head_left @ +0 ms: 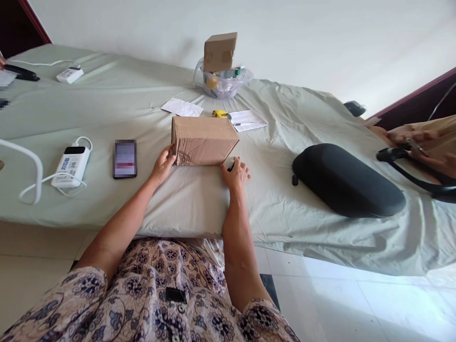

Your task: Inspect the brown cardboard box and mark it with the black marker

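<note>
A brown cardboard box (206, 142) sits before me on the cloth-covered table, with dark scribbled lines at the lower left of its near face. My left hand (165, 164) grips the box's left side, thumb on the near face. At the lower right corner, my right hand (235, 173) has its thumb by the box and its other fingers curled. Between thumb and fingers shows a small dark object (231, 166), too hidden to name. Just behind the box lie a yellow tape measure (221, 114) and a white paper (249, 120) with a pen on it.
A phone (124, 159) and a white power strip (72, 164) lie to the left. At the back, a clear plastic basket (228, 88) bears a smaller carton (220, 51). A black case (345, 178) lies to the right, near another person's hands (423, 142).
</note>
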A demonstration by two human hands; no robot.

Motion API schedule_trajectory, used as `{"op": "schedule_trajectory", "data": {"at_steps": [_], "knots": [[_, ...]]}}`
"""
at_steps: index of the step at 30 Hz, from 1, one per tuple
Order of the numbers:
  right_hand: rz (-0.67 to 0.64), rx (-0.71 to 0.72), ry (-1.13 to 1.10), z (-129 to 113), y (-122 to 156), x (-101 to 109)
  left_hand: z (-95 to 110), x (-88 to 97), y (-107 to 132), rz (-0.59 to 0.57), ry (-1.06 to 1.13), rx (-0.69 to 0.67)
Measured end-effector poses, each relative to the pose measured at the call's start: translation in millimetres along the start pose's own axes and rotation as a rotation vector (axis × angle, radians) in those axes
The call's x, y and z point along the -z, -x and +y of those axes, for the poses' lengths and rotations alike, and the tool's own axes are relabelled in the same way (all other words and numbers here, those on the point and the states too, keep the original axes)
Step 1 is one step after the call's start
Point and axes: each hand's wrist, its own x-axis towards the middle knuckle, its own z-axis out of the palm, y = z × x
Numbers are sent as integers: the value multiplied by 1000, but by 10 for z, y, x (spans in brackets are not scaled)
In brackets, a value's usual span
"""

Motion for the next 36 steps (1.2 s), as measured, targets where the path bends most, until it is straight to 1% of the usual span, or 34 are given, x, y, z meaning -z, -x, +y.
{"op": "schedule_trajectory", "data": {"at_steps": [3,6,9,12,15,17,19,22,24,26,28,30,32,36], "knots": [[-65,57,69,14,20,27,-30,12,-19,-32,-96,-35],[-92,78,81,33,23,27,-26,-1,-31,-38,-126,-44],[-70,112,49,56,1,-11,10,-37,-15,30,-122,9],[-17,194,-5,82,-38,-72,101,-64,24,116,-149,92],[19,240,-51,98,-63,-118,255,-23,48,235,-197,92],[31,240,-70,97,-61,-126,389,66,41,335,-242,65],[46,241,-86,84,-48,-117,534,211,29,431,-317,79],[83,236,-129,55,-28,-89,729,511,70,495,-514,155],[122,219,-189,36,-25,-72,818,731,173,522,-710,200],[182,208,-273,23,-34,-60,861,925,330,575,-890,276],[251,210,-353,16,-50,-54,865,1063,497,596,-1001,347],[303,224,-409,13,-68,-56,847,1125,626,580,-1100,392],[328,238,-446,11,-86,-60,824,1122,682,565,-1164,425],[345,237,-495,15,-111,-64,788,1077,605,527,-1168,474]]}}
